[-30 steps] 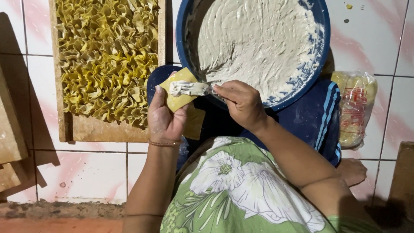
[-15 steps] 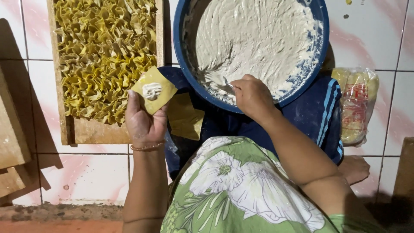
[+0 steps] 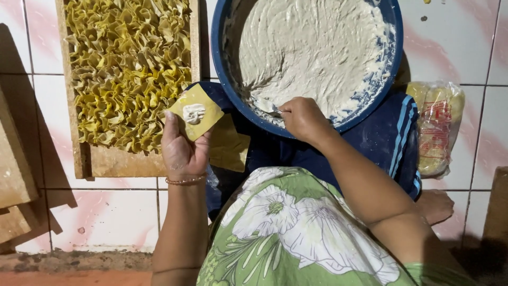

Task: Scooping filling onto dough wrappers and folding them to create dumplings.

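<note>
Over the tiled floor [image 3: 460,42], the left hand [image 3: 182,151] is gripping a yellow wrapper [image 3: 196,114] dabbed with filling. The right hand [image 3: 301,119] is closing around a utensil [image 3: 270,108] in the blue basin [image 3: 394,58]; a wooden tray [image 3: 121,161] of folded dumplings [image 3: 127,69] and a plastic packet [image 3: 436,127] are flanking it.

Filled wrapper [image 3: 194,112] in left hand [image 3: 182,151]

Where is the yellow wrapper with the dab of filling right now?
In the head view, left of centre, the yellow wrapper lies on the left hand, between the wooden tray of folded dumplings and the blue basin.

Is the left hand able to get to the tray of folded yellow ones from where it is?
Probably yes. The left hand, holding a yellow wrapper with filling, hovers right at the wooden tray edge, and nothing lies between them.
</note>
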